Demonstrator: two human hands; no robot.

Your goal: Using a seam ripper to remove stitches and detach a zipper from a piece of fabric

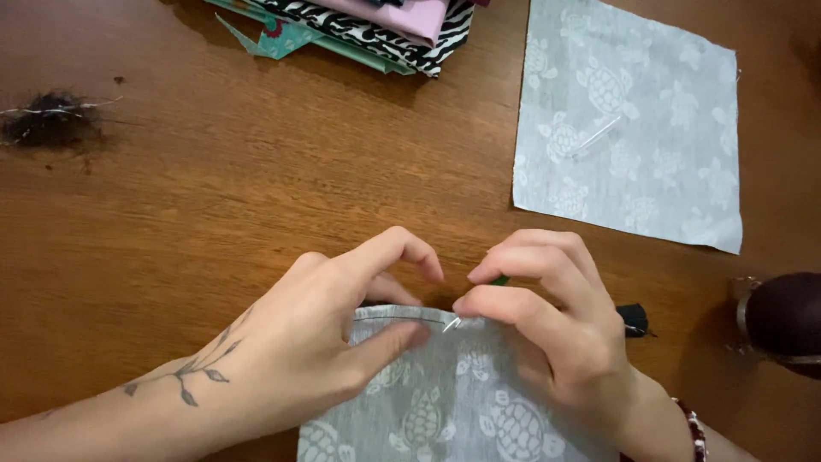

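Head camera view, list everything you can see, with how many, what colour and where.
Turtle-print fabric in hand: one, grey with white turtles, bottom centre, top edge pinched by both hands.
Needle: one, silver, at that edge by the right fingertips.
Turtle-print fabric square: one, grey, flat at upper right.
Fabric stack: one pile, zebra, pink and teal, top centre.
Dark fluff: one clump, far left.
Black spool: one, behind the right hand.
Dark round object: one, right edge, unclear.
Table: brown wood.
Left hand: tattooed forearm.
Right hand: beaded bracelet.

Fabric stack (376, 30) & dark round obj (782, 321) cut off by edges.
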